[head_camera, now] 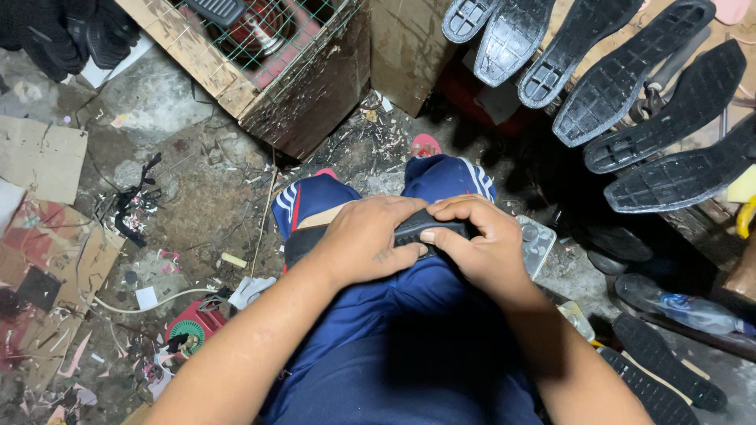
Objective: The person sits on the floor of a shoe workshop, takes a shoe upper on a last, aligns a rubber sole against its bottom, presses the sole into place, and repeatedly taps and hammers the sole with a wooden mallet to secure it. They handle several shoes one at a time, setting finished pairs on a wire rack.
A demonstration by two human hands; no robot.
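Both of my hands grip a black rubber shoe sole point(429, 226) that lies across my lap. My left hand point(364, 240) covers its left part, fingers curled over the top edge. My right hand point(476, 240) wraps the right end, with the thumb pressing on the sole's face. Most of the sole is hidden under the two hands. I sit in blue track trousers with white stripes point(409, 315), and a pink sandal point(426, 145) shows at my foot.
Several black soles point(622, 79) lean in a row at the upper right; more lie at lower right point(661, 362). A wooden crate with wire mesh point(268, 55) stands ahead. Cardboard pieces point(43, 157), scraps and a small red-green device point(193, 327) litter the concrete floor on the left.
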